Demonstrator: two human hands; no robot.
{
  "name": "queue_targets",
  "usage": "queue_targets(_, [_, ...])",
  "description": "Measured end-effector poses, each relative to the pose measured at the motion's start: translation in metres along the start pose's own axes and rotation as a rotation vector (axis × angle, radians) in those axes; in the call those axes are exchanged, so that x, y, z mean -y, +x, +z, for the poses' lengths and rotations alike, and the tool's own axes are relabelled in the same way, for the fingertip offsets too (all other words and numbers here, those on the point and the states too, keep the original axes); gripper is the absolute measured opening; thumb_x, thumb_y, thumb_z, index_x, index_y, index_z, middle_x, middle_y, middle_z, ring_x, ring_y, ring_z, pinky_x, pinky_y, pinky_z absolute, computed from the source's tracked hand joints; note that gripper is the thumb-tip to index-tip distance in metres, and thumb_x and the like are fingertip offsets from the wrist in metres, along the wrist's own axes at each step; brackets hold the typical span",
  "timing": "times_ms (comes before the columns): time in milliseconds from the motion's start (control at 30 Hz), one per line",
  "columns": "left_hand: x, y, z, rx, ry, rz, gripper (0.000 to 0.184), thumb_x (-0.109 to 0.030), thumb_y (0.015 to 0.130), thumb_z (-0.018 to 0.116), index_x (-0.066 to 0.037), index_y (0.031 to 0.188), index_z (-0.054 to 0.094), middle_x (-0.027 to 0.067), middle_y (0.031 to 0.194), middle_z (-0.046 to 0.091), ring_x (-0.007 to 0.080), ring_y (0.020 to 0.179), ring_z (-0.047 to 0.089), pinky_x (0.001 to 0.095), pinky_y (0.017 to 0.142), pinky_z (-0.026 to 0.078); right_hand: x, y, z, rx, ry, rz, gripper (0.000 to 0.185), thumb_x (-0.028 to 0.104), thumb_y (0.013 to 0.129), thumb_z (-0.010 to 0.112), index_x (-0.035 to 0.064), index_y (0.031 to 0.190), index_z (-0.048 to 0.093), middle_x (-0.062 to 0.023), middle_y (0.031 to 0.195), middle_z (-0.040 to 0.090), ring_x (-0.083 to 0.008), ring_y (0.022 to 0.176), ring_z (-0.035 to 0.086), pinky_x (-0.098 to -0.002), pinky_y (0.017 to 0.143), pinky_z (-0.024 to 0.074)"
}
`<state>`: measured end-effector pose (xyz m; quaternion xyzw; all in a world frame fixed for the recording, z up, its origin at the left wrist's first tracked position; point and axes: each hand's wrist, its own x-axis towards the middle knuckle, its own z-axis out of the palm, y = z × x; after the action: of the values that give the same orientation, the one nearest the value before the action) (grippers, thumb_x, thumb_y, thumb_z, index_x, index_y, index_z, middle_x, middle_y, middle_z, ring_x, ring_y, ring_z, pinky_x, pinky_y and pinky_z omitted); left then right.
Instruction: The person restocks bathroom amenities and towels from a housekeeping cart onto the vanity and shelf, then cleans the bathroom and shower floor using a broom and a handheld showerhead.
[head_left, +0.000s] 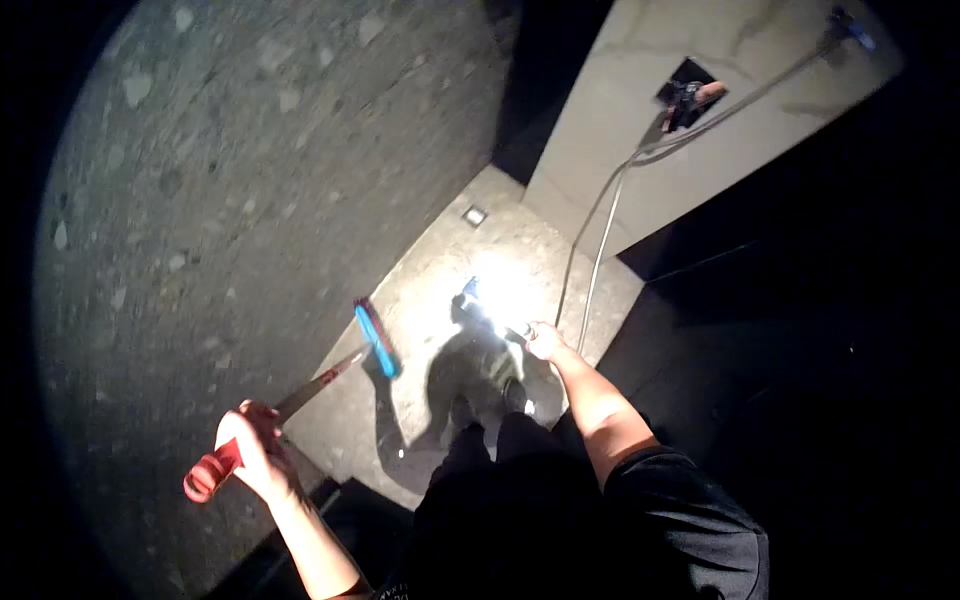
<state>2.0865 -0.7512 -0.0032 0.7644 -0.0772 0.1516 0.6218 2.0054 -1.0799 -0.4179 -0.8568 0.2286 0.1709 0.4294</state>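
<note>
My left hand (pixel 255 455) is closed around the pole of a long-handled brush, near its red end grip (pixel 208 475). The brush's blue head (pixel 376 340), with dark reddish bristles, is by the foot of the stone-look wall. My right hand (pixel 545 341) is closed on a slim handle (pixel 522 331) held out over the floor. Bright glare swallows the handle's far end, and a small blue patch (pixel 471 287) shows beside the glare. A thin grey hose (pixel 597 262) runs down to about my right hand; where it joins is hidden.
The grey speckled wall (pixel 220 200) rises at left. On the pale wall panel (pixel 770 80) at right are a dark square fitting (pixel 690 95) and a blue-tipped fixture (pixel 848 30). A small square drain (pixel 474 215) lies in the floor (pixel 420 270). Dark areas surround the panel.
</note>
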Motion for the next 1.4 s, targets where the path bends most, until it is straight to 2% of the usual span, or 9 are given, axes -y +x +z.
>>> queue_targets(233, [-0.01,-0.008,0.225,0.474,0.419,0.411,0.021,-0.016,0.078,0.062,-0.003,0.065,0.052,0.0075,0.053,0.051,0.0138,0.045,0.049,0.0285,0.047,0.043,-0.104,-0.038,-0.087,-0.235,0.146,0.344,0.034,0.017,0.066,0.066,0.0067,0.097,0.055,-0.0138,0.087,0.062,-0.0295,0.083,0.06,-0.0368,0.076,0.0475])
queue_targets(500, [-0.018,-0.028,0.564,0.877,0.176,0.175,0.018,-0.019,0.079,0.061,-0.001,0.081,0.059,0.0171,0.064,0.057,0.0251,0.063,0.062,0.0326,0.059,0.046,-0.224,-0.087,-0.222,-0.501,0.438,0.466,0.029,0.017,0.066,0.065,0.0034,0.09,0.057,-0.0211,0.082,0.06,-0.0369,0.079,0.058,-0.0392,0.069,0.0471])
queue_targets(600, [0.003,-0.057,0.749,0.851,0.26,0.208,0.021,-0.022,0.078,0.063,-0.001,0.081,0.062,0.0215,0.07,0.059,0.0359,0.073,0.062,0.037,0.062,0.047,-0.365,-0.063,-0.257,-0.563,0.646,0.565,0.027,0.013,0.065,0.066,0.0007,0.086,0.056,-0.0164,0.073,0.056,-0.0298,0.066,0.055,-0.0361,0.063,0.0449])
queue_targets(667, [0.046,-0.039,0.763,0.8,0.224,0.164,0.023,-0.024,0.077,0.064,-0.001,0.075,0.062,0.023,0.067,0.058,0.0381,0.074,0.06,0.0389,0.062,0.047,-0.349,-0.079,-0.249,-0.541,0.579,0.459,0.023,0.008,0.077,0.061,-0.0004,0.093,0.046,-0.0011,0.065,0.034,-0.0185,0.058,0.033,-0.0435,0.066,0.0156])
queue_targets(800, [0.053,-0.049,0.922,0.818,0.284,0.161,0.03,-0.029,0.08,0.061,0.001,0.077,0.061,0.0236,0.067,0.058,0.0397,0.071,0.059,0.0419,0.06,0.046,-0.435,-0.071,-0.307,-0.702,0.951,0.49,0.025,0.002,0.075,0.062,0.0046,0.08,0.038,-0.0004,0.064,0.029,-0.0165,0.059,0.028,-0.0266,0.072,0.0237])
queue_targets(933, [0.081,0.012,0.741,0.811,-0.055,-0.021,0.026,-0.021,0.086,0.056,0.0,0.071,0.057,0.0065,0.056,0.059,0.0127,0.048,0.057,0.0263,0.045,0.043,-0.288,-0.117,-0.185,-0.945,1.124,0.464,0.025,0.003,0.073,0.067,0.0056,0.074,0.043,-0.0027,0.064,0.048,-0.0129,0.061,0.05,-0.0335,0.056,0.0421])
queue_targets(1100, [0.058,0.011,0.706,0.826,0.022,0.132,0.028,-0.026,0.086,0.057,0.001,0.078,0.058,0.0096,0.063,0.063,0.0191,0.06,0.065,0.0318,0.057,0.048,-0.188,-0.149,-0.297,-1.23,1.355,0.068,0.027,0.004,0.077,0.066,0.0068,0.072,0.039,-0.0072,0.069,0.056,-0.017,0.065,0.059,-0.0327,0.062,0.0464])
queue_targets(1267, [0.097,0.014,0.691,0.891,-0.015,0.187,0.027,-0.028,0.082,0.06,-0.002,0.076,0.058,0.0105,0.066,0.062,0.0211,0.068,0.062,0.034,0.061,0.046,-0.189,-0.152,-0.322,-1.185,0.927,0.097,0.024,0.009,0.076,0.067,0.0037,0.075,0.044,-0.0084,0.069,0.059,-0.0142,0.063,0.056,-0.0328,0.061,0.0441])
queue_targets(1400, [0.065,0.008,0.631,0.968,-0.188,-0.12,0.019,-0.017,0.085,0.056,-0.002,0.074,0.054,0.006,0.059,0.055,0.0151,0.058,0.054,0.0315,0.054,0.043,-0.113,-0.188,-0.412,-1.411,0.836,0.055,0.014,0.011,0.075,0.064,0.0025,0.073,0.054,-0.0057,0.06,0.061,-0.0136,0.052,0.054,-0.0305,0.056,0.0429])
